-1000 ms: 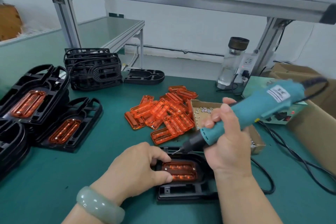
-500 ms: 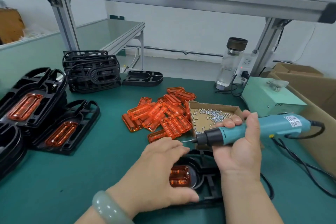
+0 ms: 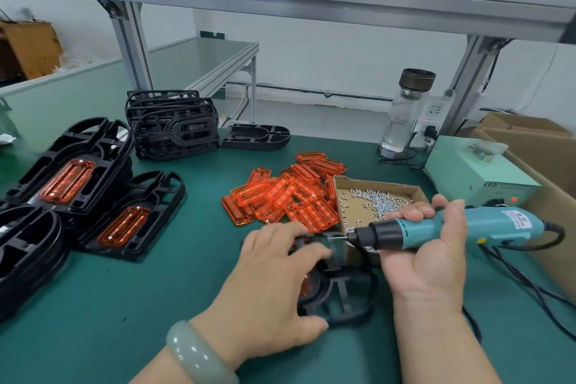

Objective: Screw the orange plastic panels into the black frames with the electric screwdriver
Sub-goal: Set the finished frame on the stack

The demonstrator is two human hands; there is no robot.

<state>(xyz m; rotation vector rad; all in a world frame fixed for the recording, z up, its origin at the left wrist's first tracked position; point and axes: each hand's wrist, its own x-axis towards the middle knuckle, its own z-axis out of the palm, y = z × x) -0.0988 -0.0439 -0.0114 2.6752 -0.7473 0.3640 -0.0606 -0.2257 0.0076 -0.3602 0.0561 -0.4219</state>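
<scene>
My left hand (image 3: 274, 290) grips a black frame (image 3: 346, 296) near the front of the green mat, fingers curled over its far edge, thumb at its near edge. An orange panel (image 3: 307, 285) shows only as a sliver under that hand. My right hand (image 3: 430, 256) holds the teal electric screwdriver (image 3: 436, 229) almost level, its bit pointing left just above the frame's far end. A heap of loose orange panels (image 3: 290, 196) lies behind the frame. An open cardboard box of small silver screws (image 3: 377, 199) sits beside the heap.
Black frames with orange panels fitted (image 3: 65, 178) are piled at the left. A stack of bare black frames (image 3: 173, 125) stands at the back, one more (image 3: 255, 137) beside it. A glass bottle (image 3: 405, 112), a pale power unit (image 3: 473, 171), cables (image 3: 530, 287) and cardboard boxes (image 3: 536, 146) fill the right.
My left hand has turned the black frame, so the orange panel is now mostly hidden. My right hand swung the screwdriver from a steep tilt down to nearly level.
</scene>
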